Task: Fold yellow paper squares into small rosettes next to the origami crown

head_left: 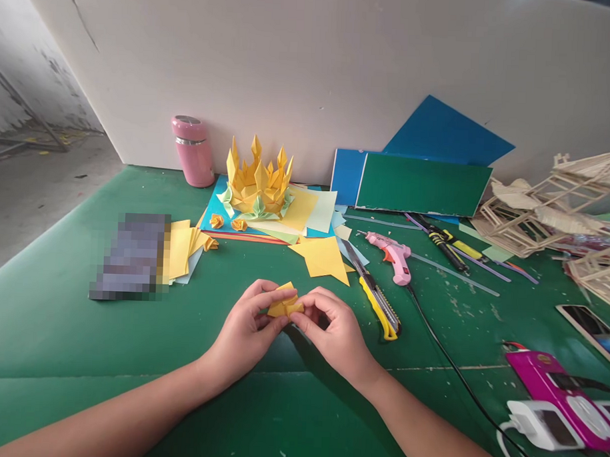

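A small piece of folded yellow paper (282,308) is held above the green table between my two hands. My left hand (249,320) grips its left side, fingers over the top and thumb at the lower edge. At its right edge, my right hand (334,326) pinches the paper between thumb and fingers. Just beyond my hands lies a yellow paper cutout with pointed corners (326,259). Farther back stands a yellow folded-paper crown (259,183) with light green pieces round its base. Two small folded yellow paper pieces, one a paper rosette (239,224), rest before it.
A yellow utility knife (377,304) and a pink glue gun (397,258) with a trailing black cord lie to the right. A pink flask (193,151) stands at the back left. Stick models (551,204), a magenta power strip (544,377) and a phone (594,332) occupy the right side.
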{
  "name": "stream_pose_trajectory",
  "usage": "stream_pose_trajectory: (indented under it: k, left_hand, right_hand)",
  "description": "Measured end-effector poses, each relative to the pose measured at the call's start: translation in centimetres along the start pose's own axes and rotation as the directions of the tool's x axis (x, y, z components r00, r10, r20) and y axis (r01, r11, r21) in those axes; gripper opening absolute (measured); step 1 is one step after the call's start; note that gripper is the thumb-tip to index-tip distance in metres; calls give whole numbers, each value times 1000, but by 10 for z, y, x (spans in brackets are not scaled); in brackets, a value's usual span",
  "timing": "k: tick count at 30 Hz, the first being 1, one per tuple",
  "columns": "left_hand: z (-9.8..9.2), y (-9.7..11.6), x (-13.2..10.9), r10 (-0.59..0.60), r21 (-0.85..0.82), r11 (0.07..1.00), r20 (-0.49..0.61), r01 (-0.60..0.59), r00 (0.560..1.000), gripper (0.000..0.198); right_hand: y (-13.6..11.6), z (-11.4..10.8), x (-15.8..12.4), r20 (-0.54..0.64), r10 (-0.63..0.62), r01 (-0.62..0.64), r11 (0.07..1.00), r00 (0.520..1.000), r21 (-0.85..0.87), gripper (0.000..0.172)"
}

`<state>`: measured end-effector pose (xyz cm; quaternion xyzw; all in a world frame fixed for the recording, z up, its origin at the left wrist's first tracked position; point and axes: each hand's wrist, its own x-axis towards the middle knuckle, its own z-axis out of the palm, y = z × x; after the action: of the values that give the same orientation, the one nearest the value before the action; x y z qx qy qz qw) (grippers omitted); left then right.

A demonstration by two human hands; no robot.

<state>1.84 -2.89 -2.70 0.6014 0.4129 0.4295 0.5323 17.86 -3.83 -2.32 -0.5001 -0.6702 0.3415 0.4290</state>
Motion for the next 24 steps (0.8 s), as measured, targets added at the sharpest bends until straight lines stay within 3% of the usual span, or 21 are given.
stream_pose_trajectory:
  k: [12, 24]
  left_hand:
    - [0, 2, 0, 42, -21, 999, -2, -42, 999, 29]
    - [0, 8, -3, 119, 51, 992, 13, -119, 993, 28]
  right_hand:
    - [0, 0, 0, -19, 34, -34, 999, 999, 4, 21]
    - [0, 0, 2, 22, 178, -179, 975, 984, 128, 23]
